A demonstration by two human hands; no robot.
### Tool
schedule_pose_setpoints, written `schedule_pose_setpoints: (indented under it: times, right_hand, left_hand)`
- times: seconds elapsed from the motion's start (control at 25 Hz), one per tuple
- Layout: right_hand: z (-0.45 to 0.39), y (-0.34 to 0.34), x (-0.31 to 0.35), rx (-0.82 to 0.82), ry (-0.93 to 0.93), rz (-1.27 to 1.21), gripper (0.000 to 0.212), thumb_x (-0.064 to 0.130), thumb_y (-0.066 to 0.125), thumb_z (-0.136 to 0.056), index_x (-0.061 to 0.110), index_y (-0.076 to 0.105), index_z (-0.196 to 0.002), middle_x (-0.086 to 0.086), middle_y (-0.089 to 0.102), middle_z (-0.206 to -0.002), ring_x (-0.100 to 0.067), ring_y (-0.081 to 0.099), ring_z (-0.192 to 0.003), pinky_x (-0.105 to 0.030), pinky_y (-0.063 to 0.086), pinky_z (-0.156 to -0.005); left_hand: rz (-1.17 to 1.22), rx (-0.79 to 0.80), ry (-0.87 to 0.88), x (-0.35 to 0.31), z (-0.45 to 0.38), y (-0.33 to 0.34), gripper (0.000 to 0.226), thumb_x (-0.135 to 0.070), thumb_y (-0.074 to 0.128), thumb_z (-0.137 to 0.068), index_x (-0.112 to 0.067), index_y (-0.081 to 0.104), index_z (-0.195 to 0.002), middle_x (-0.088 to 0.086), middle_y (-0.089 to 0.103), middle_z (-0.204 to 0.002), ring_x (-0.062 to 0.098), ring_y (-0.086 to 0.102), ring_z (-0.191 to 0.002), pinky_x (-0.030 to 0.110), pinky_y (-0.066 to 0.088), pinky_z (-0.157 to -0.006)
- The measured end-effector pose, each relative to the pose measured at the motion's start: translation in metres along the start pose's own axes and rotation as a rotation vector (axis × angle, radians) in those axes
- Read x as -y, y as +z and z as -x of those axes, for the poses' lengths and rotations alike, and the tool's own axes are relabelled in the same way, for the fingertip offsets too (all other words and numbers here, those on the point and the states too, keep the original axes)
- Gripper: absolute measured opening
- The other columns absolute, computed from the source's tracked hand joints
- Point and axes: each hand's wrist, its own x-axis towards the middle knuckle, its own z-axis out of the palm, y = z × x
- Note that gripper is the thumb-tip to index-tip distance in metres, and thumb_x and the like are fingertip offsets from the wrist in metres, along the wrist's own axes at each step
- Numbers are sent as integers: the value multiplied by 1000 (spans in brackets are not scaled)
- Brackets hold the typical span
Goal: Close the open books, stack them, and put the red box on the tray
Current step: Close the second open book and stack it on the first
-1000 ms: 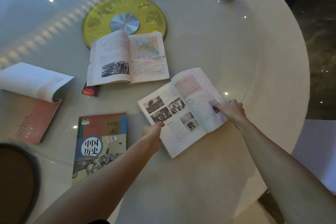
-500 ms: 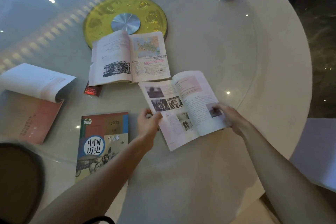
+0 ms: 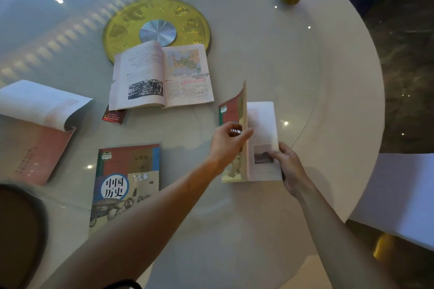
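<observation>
Four history textbooks on the table. The half-shut book [image 3: 258, 138] is on the right, its front cover standing nearly upright over the white pages. The closed book [image 3: 126, 183] lies flat near the front, colourful cover up. The open book [image 3: 162, 75] lies further back, spread flat with a map page showing. The pink-covered book [image 3: 35, 129] on the left is open with pages curled over. The red box [image 3: 114, 117] peeks out from under the open book's near left corner. The dark tray [image 3: 16, 234] sits at the lower left edge.

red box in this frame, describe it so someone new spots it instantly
Start at the gold disc set in the middle of the round white table. An open book with a map page lies on the disc's near edge. The red box pokes out from under that book's near-left corner: small, dark red, the only thing here that isn't a book.
</observation>
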Motion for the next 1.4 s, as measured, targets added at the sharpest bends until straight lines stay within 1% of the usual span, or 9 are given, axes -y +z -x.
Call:
schedule_pose_setpoints:
  times: [0.12,0.24,0.36,0.48,0.56,0.76,0.92,1.04,1.4]
  right_hand:
    - [4,0,-12,-1,64,54,30,25,50,-104,27,75,-119,-13,78,-118,-21,73,-93,-36,54,-76]
    - [9,3,-24,9,136,23,44,54,46,-103,26,74,-122,-8,81,-110,-26,78,-94,-43,59,-80]
    - [10,11,-43,-18,143,73,29,34,62,-102,17,70,-125,-9,81,-110,-25,79,-88,-42,64,-74]
    - [5,17,-55,-111,132,139,22,7,63,-99,21,68,-115,-13,79,-115,-22,78,-86,-46,63,-81]
    - [7,24,-51,-120,146,43,32,-1,61,-98,23,67,-118,-8,80,-110,-19,78,-79,-44,64,-76]
    - [21,47,-41,-18,143,-190,51,-9,56,-96,24,63,-134,-7,79,-120,-21,79,-89,-37,66,-66]
    - [35,91,-40,66,138,-128,49,-6,56,-98,23,61,-138,-6,78,-124,-22,77,-95,-39,66,-72]
    - [47,143,-44,135,129,18,43,0,58,-100,29,62,-132,3,81,-114,-17,78,-90,-38,63,-72]
    - [76,264,-92,174,72,419,30,-3,62,-96,14,70,-120,-14,78,-111,-20,74,-89,-25,59,-61]
  left_hand:
    - [-115,52,-17,20,-4,21,30,-35,68,-93,-13,75,-112,3,77,-95,17,74,-84,37,63,-80]
    - [-118,100,-92,43,-2,24,30,-27,60,-99,-6,73,-117,1,73,-92,10,70,-76,26,60,-71]
    - [-261,29,-148,73,2,4,30,-31,62,-94,-12,69,-115,4,72,-98,15,69,-81,28,59,-67]
    - [-459,-144,-195,99,-1,-28,50,-35,64,-82,-18,61,-129,10,62,-123,26,64,-111,45,56,-93]
    - [-475,-164,-228,102,1,-44,57,-32,66,-89,-14,51,-141,12,57,-132,27,59,-118,42,53,-98]
    - [-154,-76,-188,97,8,-81,20,-19,62,-95,-8,67,-111,12,75,-95,23,67,-79,27,51,-60]
    - [-97,-197,-127,90,22,-139,29,-24,68,-93,-14,66,-120,8,75,-99,22,74,-86,39,62,-73]
    - [-113,-297,-118,105,41,-197,21,-25,72,-89,-19,70,-109,3,76,-98,21,73,-92,44,61,-84]
    - [-97,-423,-245,170,109,-306,16,-15,71,-90,-14,66,-105,10,74,-94,21,72,-78,35,59,-62]
